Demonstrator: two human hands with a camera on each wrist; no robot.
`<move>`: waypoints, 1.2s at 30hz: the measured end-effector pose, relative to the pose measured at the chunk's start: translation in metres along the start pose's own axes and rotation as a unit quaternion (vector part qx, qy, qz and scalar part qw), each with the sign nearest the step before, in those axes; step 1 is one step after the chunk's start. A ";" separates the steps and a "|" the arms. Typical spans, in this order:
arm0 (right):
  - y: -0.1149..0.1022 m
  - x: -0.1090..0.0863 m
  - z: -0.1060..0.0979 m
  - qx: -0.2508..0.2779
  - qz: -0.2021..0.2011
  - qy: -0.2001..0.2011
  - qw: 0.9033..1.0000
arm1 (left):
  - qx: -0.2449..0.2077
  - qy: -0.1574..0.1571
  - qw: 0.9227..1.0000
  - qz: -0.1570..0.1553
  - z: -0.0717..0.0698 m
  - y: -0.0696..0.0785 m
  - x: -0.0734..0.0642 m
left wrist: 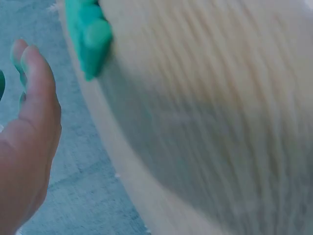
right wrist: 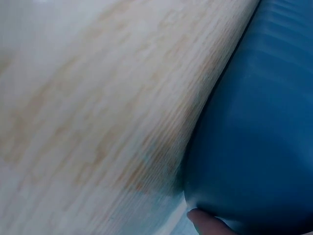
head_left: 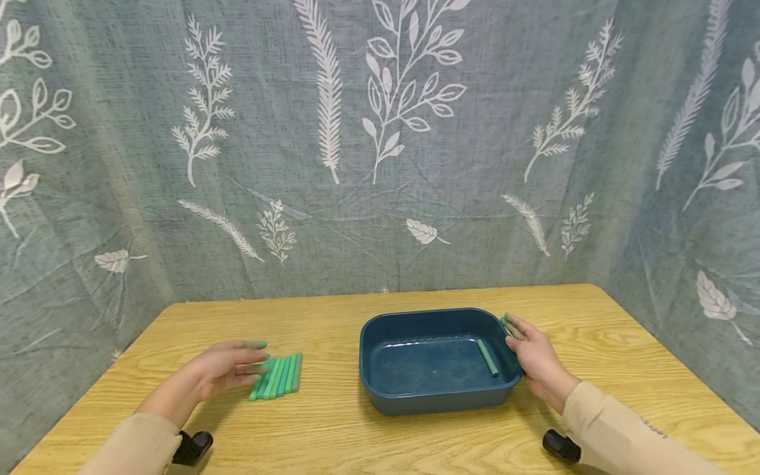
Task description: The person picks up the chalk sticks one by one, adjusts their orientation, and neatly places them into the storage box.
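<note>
My left hand (head_left: 228,369) hovers with relaxed, spread fingers beside a row of green and teal sticks (head_left: 279,377) on the table, its fingertips overlapping their left end in the head view. These round sticks (left wrist: 90,39) show only in part in the left wrist view; their material is unclear. Next to the right end of a dark blue rectangular tub (head_left: 439,402) is my right hand (head_left: 537,359), fingers extended along its outer side. One fingertip (right wrist: 208,223) appears at the tub's lower edge in the right wrist view. A single green stick (head_left: 488,358) lies inside the tub. Fingertips of both hands look green.
The wooden table (head_left: 332,435) ends at a blue-grey curtain (head_left: 332,251) with white leaf prints, which hangs behind and at both sides. A black device (head_left: 192,447) sits at the left wrist, and another black device (head_left: 561,446) at the right.
</note>
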State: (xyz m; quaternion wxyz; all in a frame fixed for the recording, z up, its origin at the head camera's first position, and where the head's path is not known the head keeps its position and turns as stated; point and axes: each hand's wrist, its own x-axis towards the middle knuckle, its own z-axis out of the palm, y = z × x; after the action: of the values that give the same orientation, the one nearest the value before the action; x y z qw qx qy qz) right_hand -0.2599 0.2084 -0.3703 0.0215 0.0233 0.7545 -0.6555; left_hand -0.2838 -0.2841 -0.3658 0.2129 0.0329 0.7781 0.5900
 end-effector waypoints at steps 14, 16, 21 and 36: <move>0.000 0.002 -0.002 0.009 -0.002 0.000 1.000 | 0.063 0.049 0.996 -0.046 -0.006 -0.005 0.006; 0.000 0.003 -0.001 0.010 -0.002 -0.001 1.000 | 0.079 0.048 0.994 -0.056 -0.007 -0.006 0.007; 0.000 0.003 -0.001 0.010 -0.003 -0.003 1.000 | 0.092 0.045 0.991 -0.081 -0.007 -0.006 0.009; -0.001 0.000 -0.001 0.006 0.003 -0.010 1.000 | 0.076 0.054 0.990 -0.103 -0.010 -0.008 0.006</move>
State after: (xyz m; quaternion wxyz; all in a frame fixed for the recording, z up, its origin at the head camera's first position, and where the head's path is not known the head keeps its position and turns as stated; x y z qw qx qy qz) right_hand -0.2603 0.2097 -0.3693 0.0304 0.0190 0.7502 -0.6602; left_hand -0.2917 -0.2935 -0.3730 0.2272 -0.0629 0.8304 0.5048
